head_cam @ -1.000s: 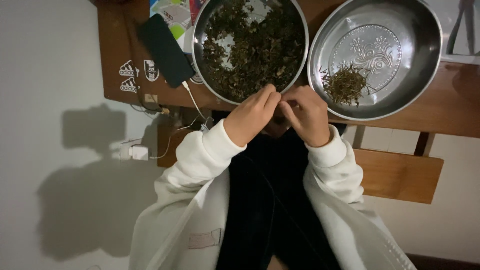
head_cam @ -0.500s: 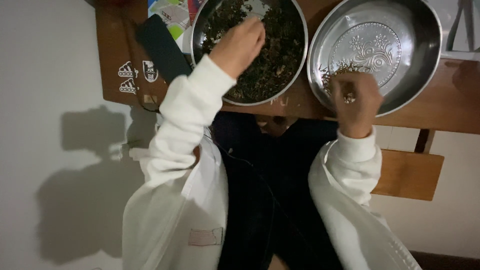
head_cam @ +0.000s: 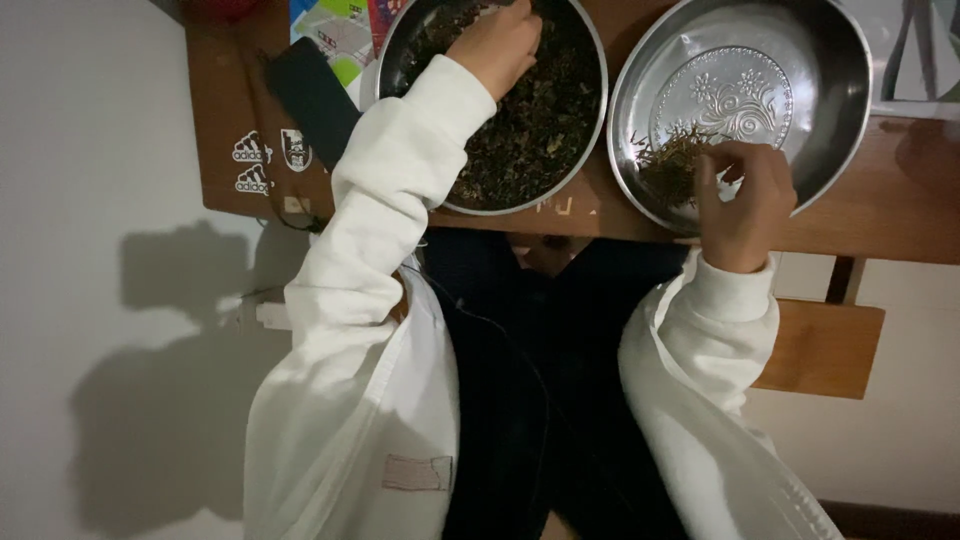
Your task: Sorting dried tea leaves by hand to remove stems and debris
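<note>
A steel bowl (head_cam: 500, 208) on the wooden table (head_cam: 900, 200) is full of dark dried leaves (head_cam: 545, 120). My left hand (head_cam: 497, 45) reaches into it, fingers curled down into the leaves. To its right, a second steel bowl (head_cam: 845, 60) with an embossed flower pattern holds a small pile of thin stems (head_cam: 662, 165). My right hand (head_cam: 742, 200) hangs over that bowl's near rim. Its fingertips are bunched at the edge of the stem pile, and whether they pinch anything is hidden. Both arms wear white sleeves.
A dark phone (head_cam: 310, 95) lies left of the leaf bowl, with colourful printed paper (head_cam: 335, 25) behind it. Stickers (head_cam: 265, 165) mark the table's left end. A white charger and cable (head_cam: 268, 315) hang below. A wooden rail (head_cam: 820, 345) sits under the table at right.
My hands were together below the table edge a second ago. They split: the left went up into the leaf bowl, the right to the stem bowl, where both remain.
</note>
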